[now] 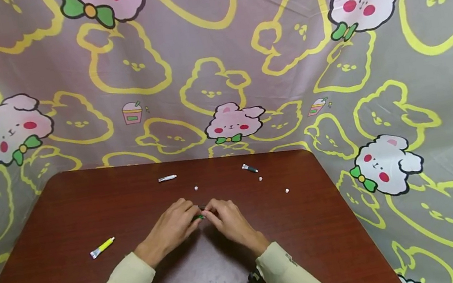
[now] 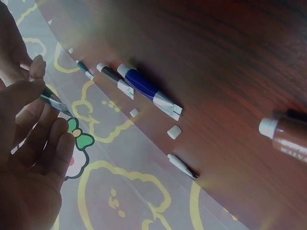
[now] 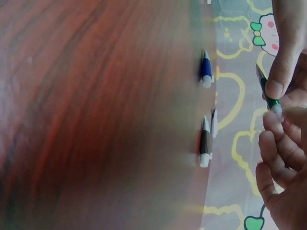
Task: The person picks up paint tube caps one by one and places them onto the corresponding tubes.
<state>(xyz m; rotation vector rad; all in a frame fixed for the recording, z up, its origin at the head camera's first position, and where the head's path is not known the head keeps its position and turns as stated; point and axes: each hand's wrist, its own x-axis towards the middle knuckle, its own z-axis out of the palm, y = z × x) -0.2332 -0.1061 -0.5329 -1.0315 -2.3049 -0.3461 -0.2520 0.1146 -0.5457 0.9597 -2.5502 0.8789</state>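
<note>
Sleeves cream, both forearms in from the near edge of the brown table [image 1: 61, 211]. Left hand [image 1: 171, 228] and right hand [image 1: 229, 220] meet mid-table, fingertips of both pinching a small green pen piece [image 1: 198, 216] between them, just above the tabletop. Left-wrist view shows left fingers [image 2: 29, 91] curled round its barrel. Risk, as I judge it: part is tiny, a slip or too much twist could pop it loose and roll it off. Left of the hands, yellow marker [image 1: 102, 247]. Farther: white bits [image 1: 196, 188], white pen piece [image 1: 167, 177], dark pen piece [image 1: 250, 168]. Behind: bunny-print cloth [image 1: 212, 63].
</note>
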